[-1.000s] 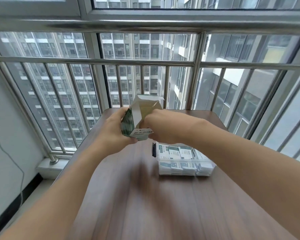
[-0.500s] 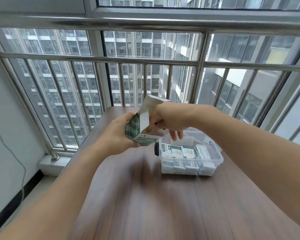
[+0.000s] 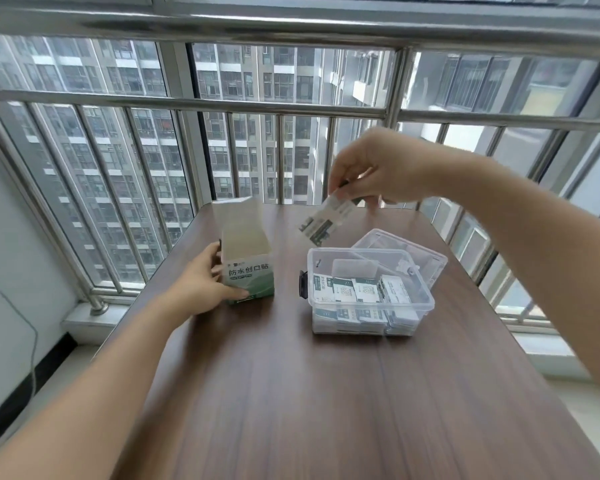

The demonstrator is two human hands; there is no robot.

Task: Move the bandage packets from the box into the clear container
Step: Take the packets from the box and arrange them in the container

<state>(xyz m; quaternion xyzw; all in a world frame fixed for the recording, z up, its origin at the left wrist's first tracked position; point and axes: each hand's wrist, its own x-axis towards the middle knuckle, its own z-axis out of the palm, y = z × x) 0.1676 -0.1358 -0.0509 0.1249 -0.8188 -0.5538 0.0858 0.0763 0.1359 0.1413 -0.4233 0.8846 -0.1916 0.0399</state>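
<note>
A green and white bandage box (image 3: pixel 247 263) stands on the wooden table (image 3: pixel 326 393) with its top flap open. My left hand (image 3: pixel 201 284) grips its left side and lower front. My right hand (image 3: pixel 373 174) pinches a few bandage packets (image 3: pixel 324 218) in the air, above and slightly left of the clear container (image 3: pixel 371 292). The container sits right of the box and holds several packets stacked in rows.
The container's clear lid (image 3: pixel 409 252) leans behind it to the right. A black clip (image 3: pixel 302 285) sticks out on the container's left end. Steel window bars (image 3: pixel 284 109) rise just past the table's far edge. A cable (image 3: pixel 32 341) hangs on the left wall.
The box has come down from the air onto the table, still in my left hand. My right hand has left the box and risen to the right with packets pinched in it.
</note>
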